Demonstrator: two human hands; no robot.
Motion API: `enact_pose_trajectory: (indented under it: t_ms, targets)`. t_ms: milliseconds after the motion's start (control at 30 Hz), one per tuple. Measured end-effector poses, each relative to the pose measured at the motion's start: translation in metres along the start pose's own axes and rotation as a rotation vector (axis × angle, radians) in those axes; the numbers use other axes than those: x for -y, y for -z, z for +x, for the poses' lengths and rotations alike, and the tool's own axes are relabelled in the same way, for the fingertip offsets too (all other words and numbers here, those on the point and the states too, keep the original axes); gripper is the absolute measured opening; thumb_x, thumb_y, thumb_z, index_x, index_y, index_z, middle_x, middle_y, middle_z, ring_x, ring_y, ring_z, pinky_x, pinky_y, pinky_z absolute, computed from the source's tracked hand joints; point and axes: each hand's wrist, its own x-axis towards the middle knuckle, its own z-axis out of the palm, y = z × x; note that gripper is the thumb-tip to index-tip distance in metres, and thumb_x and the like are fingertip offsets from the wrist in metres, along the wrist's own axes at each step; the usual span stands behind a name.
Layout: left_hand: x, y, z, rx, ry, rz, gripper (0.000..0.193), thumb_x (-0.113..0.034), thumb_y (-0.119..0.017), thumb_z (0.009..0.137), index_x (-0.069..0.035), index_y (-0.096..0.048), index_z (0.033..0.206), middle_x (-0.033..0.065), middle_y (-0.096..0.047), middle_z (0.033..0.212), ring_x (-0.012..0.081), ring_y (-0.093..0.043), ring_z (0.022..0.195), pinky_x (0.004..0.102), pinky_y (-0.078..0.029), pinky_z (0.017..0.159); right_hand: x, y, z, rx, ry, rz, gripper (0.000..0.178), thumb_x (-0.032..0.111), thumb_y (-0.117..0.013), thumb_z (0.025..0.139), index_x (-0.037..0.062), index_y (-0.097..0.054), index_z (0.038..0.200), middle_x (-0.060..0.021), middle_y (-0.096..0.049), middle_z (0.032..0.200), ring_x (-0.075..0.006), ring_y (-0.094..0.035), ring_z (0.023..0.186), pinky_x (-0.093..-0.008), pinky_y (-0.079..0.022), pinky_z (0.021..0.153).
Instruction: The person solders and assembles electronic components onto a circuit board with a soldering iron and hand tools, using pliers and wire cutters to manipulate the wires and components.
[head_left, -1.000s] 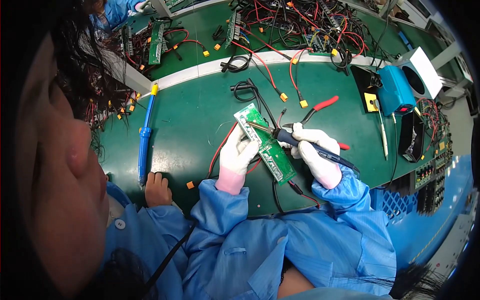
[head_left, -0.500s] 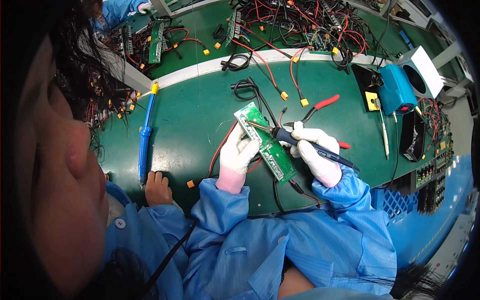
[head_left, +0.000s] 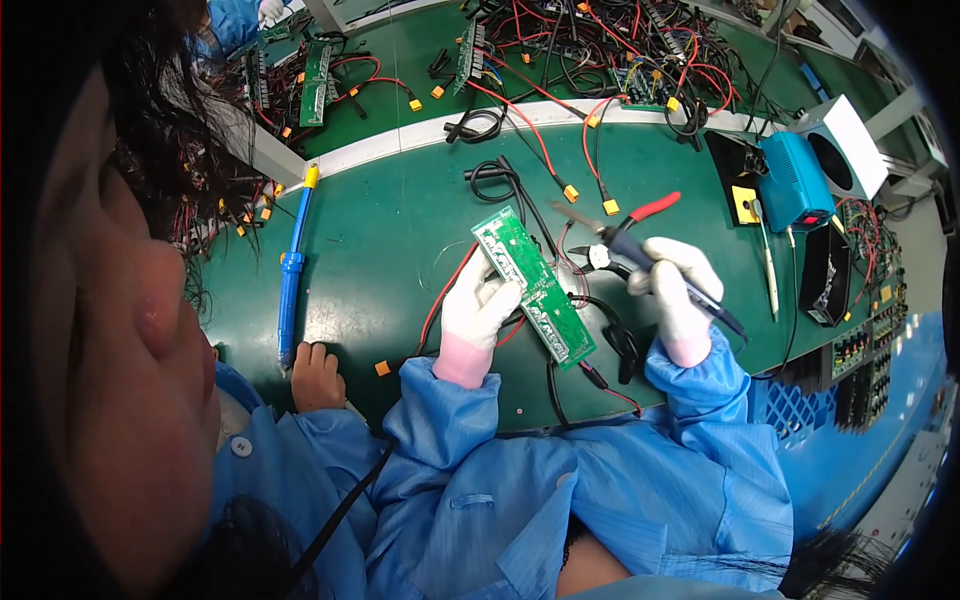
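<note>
My white-gloved left hand (head_left: 478, 310) grips a long green circuit board (head_left: 537, 283) by its left edge above the dark-green worktop (head_left: 370, 235); my white-gloved right hand (head_left: 682, 288) curls around a metal-tipped dark-blue soldering iron (head_left: 628, 247), apart from the board.

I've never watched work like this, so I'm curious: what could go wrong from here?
If the soldering iron in the right hand is hot, its tip might scorch the looped black cable lying nearby. The left hand grips the circuit board close to its silvery patches, so a stray touch there could burn the glove. The red-handled pliers lie close to the iron and might get knocked.
</note>
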Motion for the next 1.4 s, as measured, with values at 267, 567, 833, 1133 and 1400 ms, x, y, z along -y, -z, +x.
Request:
enact_pose_trajectory:
  t_ms: [267, 567, 833, 1133, 1400]
  targets:
    - [-0.002, -0.015, 0.000, -0.014, -0.069, 0.040, 0.062, 0.005, -0.055, 0.082, 0.004, -0.034, 0.140, 0.0209, -0.050, 0.130, 0.0195, -0.059, 0.098, 0.0263, -0.050, 0.085, -0.014, 0.086, 0.042, -0.489, 0.239, -0.289, 0.032, 0.017, -0.052, 0.094, -0.0035, -0.057, 0.119, -0.0118, -0.062, 0.083, -0.0141, -0.057, 0.068, -0.0250, -0.048, 0.067]
    - [-0.001, -0.023, 0.004, -0.018, -0.010, 0.043, 0.057, 0.004, -0.053, 0.084, 0.006, -0.035, 0.138, 0.0218, -0.050, 0.128, 0.0223, -0.060, 0.098, 0.0282, -0.052, 0.083, -0.025, 0.119, 0.040, -0.550, 0.212, -0.503, 0.035, 0.019, -0.051, 0.095, -0.0025, -0.055, 0.123, -0.0122, -0.063, 0.088, -0.0161, -0.058, 0.074, -0.0271, -0.049, 0.072]
    - [0.004, -0.010, 0.002, 0.052, -0.032, -0.170, 0.052, 0.002, -0.051, 0.086, 0.007, -0.038, 0.136, 0.0213, -0.053, 0.124, 0.0231, -0.062, 0.095, 0.0289, -0.054, 0.080, 0.002, 0.026, -0.005, -0.046, 0.160, -0.015, 0.040, 0.026, -0.043, 0.099, -0.0047, -0.054, 0.122, -0.0151, -0.063, 0.079, -0.0204, -0.059, 0.063, -0.0292, -0.051, 0.066]
    - [0.005, -0.008, 0.001, 0.048, -0.068, -0.114, 0.051, -0.003, -0.055, 0.086, 0.008, -0.039, 0.134, 0.0202, -0.057, 0.119, 0.0222, -0.062, 0.095, 0.0295, -0.053, 0.081, 0.010, -0.013, -0.017, 0.256, -0.066, 0.143, 0.030, 0.015, -0.051, 0.096, -0.0057, -0.054, 0.116, -0.0208, -0.064, 0.092, -0.0173, -0.060, 0.067, -0.0259, -0.051, 0.064]
    - [0.004, -0.012, -0.002, -0.025, -0.072, -0.010, 0.052, -0.006, -0.058, 0.086, 0.008, -0.040, 0.132, 0.0199, -0.058, 0.117, 0.0216, -0.062, 0.094, 0.0288, -0.052, 0.081, 0.012, -0.017, -0.019, 0.227, -0.122, 0.150, 0.030, 0.015, -0.051, 0.096, -0.0055, -0.053, 0.116, -0.0229, -0.064, 0.100, -0.0159, -0.060, 0.067, -0.0247, -0.051, 0.062]
